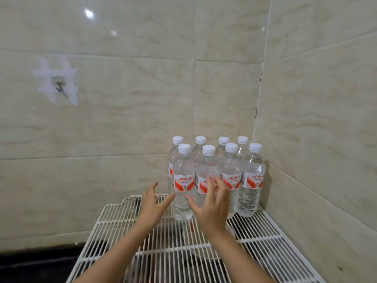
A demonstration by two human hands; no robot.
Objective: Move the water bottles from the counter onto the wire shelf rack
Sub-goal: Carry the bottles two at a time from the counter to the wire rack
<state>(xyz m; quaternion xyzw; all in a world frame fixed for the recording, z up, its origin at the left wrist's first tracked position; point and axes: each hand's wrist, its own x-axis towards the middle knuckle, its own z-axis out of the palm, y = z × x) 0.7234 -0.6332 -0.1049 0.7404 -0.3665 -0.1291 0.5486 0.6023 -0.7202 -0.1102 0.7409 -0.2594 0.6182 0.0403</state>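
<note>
Eight water bottles [252, 180] stand upright in two rows of four at the far right corner of the white wire shelf rack [265, 242], tucked against the tiled wall [122, 119]. Both hands hover either side of the front-left bottle [183, 176]. The left hand [152, 203] has its fingers [168, 199] spread, tips just beside that bottle. The right hand [212, 209] is splayed wide in front of the next one. Neither holds anything. A taped hook [59, 86] sits far left on the wall.

Counted eight water bottles [252, 180], one wire rack [265, 242], one wall hook [60, 86], plus two hands: left hand [152, 203], right hand [212, 207].
</note>
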